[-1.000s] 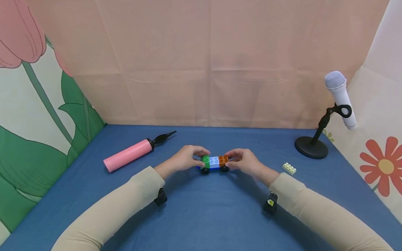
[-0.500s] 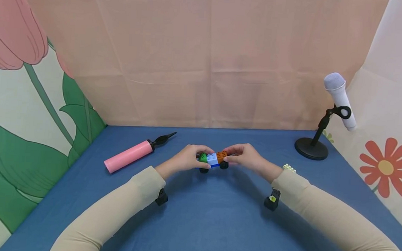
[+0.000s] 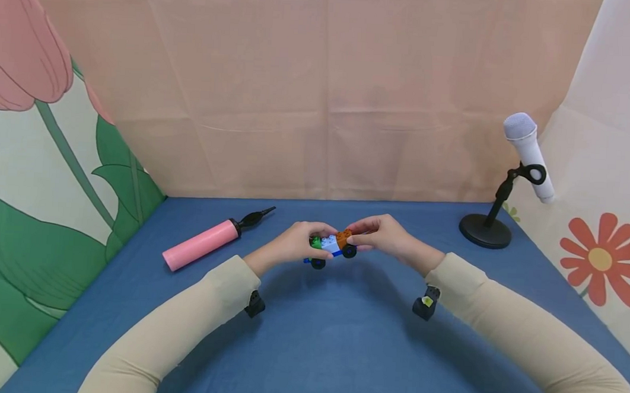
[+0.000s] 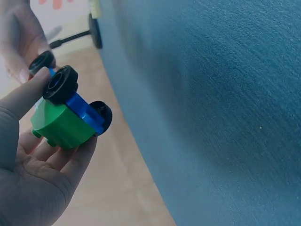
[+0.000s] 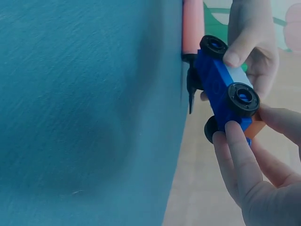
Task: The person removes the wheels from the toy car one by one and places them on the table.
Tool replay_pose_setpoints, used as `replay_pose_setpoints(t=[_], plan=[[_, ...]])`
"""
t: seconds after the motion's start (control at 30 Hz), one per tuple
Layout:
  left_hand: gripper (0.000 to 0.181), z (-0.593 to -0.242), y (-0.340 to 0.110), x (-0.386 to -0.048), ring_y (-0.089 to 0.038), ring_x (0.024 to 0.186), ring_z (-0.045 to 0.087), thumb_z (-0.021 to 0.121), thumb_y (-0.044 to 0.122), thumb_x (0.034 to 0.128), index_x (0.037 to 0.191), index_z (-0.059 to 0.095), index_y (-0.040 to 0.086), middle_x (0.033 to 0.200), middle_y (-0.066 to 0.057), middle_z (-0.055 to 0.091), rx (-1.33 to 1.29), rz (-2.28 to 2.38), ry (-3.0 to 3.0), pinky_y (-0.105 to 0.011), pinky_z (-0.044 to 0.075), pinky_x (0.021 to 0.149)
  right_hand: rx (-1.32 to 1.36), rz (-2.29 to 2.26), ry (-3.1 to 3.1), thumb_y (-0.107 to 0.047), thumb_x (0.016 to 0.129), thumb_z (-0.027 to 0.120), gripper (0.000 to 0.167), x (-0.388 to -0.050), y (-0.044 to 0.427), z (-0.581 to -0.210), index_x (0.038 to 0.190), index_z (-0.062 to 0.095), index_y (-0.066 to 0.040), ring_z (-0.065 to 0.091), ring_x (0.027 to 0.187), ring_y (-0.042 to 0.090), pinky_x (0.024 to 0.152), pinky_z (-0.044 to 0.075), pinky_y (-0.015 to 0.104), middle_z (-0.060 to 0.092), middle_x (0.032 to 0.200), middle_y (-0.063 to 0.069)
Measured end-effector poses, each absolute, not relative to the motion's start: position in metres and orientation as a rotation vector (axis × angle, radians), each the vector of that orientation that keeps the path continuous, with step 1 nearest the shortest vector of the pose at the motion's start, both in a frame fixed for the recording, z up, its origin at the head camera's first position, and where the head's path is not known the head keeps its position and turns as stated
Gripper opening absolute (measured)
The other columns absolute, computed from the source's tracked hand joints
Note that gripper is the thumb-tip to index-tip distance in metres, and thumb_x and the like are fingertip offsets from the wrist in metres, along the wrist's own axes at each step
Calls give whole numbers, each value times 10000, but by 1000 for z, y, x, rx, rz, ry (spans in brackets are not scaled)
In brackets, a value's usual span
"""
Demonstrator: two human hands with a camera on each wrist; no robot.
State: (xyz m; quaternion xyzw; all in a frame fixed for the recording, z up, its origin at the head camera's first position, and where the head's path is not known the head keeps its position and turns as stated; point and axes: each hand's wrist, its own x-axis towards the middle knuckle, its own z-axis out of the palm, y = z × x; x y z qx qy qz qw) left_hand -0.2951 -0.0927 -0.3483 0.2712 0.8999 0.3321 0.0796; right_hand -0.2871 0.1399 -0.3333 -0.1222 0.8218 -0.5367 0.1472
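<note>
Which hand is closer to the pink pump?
Left. The left hand, holding the toy car by its green end, is right of the pink pump; the right hand, at the orange end, is farther right.

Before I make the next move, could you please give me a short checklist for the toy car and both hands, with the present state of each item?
1. Left hand gripping the toy car at its green block: ok.
2. Right hand gripping the end with the orange block: ok.
3. All four wheels on the blue base: ok, taking both wrist views together.
4. Toy car held level: not ok; the orange end sits higher in the head view.
5. Every block pressed fully down: cannot tell; the hands partly cover them.
6. Pink pump clear of the left hand: ok.
</note>
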Motion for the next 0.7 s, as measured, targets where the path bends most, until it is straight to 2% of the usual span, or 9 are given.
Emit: replay_pose_setpoints(t=[0.13, 0.3, 0.53, 0.7], plan=[[546, -347, -92, -294, -168, 1028, 582, 776, 313, 828, 1319, 589, 165, 1189, -26, 646, 807, 988, 2697, -308, 508, 870, -374, -1536, 2373, -212, 876, 732, 380, -287, 139, -331, 1205, 655, -40, 698, 949, 202, 838, 561, 342, 642, 1185, 150], [552, -346, -93, -292, -190, 1053, 588, 777, 320, 827, 1315, 591, 140, 1154, -34, 647, 808, 980, 2694, -347, 508, 907, -376, -1543, 2351, -198, 876, 730, 365, -287, 136, -329, 1197, 664, -38, 698, 959, 210, 833, 562, 332, 642, 1191, 149], [511, -346, -97, -293, -229, 1118, 601, 760, 287, 847, 1303, 592, 130, 1169, -54, 644, 817, 1068, 2675, -378, 503, 945, -405, -1596, 2320, -230, 905, 697, 383, -287, 137, -325, 1232, 646, -38, 690, 1004, 224, 898, 537, 386, 633, 1238, 153], [506, -345, -99, -293, -243, 1161, 597, 759, 277, 850, 1301, 587, 127, 1174, -58, 640, 781, 1165, 2664, -401, 483, 984, -396, -1670, 2315, -256, 923, 673, 396, -288, 140, -322, 1234, 630, -15, 694, 976, 243, 912, 529, 402, 641, 1215, 165]])
